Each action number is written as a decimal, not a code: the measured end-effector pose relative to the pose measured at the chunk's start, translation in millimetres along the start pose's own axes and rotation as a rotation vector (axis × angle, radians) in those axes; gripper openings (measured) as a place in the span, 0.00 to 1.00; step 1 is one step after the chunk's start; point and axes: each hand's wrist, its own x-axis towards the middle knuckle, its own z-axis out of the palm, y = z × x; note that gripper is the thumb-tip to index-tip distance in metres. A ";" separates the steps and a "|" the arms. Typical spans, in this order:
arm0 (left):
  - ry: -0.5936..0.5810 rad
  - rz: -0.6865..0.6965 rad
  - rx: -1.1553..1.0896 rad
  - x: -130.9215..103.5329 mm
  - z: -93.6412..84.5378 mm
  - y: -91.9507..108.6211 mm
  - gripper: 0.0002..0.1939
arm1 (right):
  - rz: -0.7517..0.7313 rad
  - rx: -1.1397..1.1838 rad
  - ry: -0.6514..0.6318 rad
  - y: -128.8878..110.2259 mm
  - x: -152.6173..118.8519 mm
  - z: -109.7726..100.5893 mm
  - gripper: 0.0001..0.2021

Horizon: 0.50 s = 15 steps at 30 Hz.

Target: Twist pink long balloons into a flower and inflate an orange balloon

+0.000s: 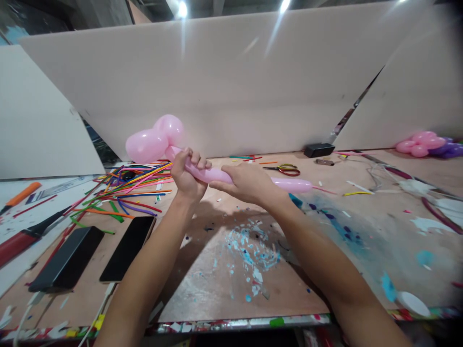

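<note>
A long pink modelling balloon (219,175) is held across the middle, above the table. Two round, fat bubbles are formed at its left end, and a thin uninflated tail trails off at its right end. My left hand (190,174) is closed around the balloon just below the bubbles, with its fingers wrapped over the top. Farther right, my right hand (249,182) is wrapped over the straight length, its thumb and fingers along the balloon. Beyond this hand, part of the balloon sticks out to the right.
Uninflated balloons (141,185) in many colours lie at the left. A phone (128,248), a black power bank (68,260) and a balloon pump (21,243) are nearer. Scissors (287,169) lie behind my right hand. Pink balloon shapes (421,143) sit far right. White boards (231,86) stand behind.
</note>
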 end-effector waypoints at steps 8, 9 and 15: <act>0.002 -0.029 -0.022 -5.8 5.5 -0.3 0.19 | -0.068 -0.055 0.011 -12.9 2.0 4.8 0.35; -0.008 -0.039 -0.024 -6.5 5.1 -1.4 0.19 | -0.075 -0.066 0.013 -12.4 1.5 3.7 0.35; -0.050 -0.090 -0.004 -11.0 4.8 -8.5 0.18 | -0.124 -0.071 -0.034 -11.8 -0.3 2.5 0.31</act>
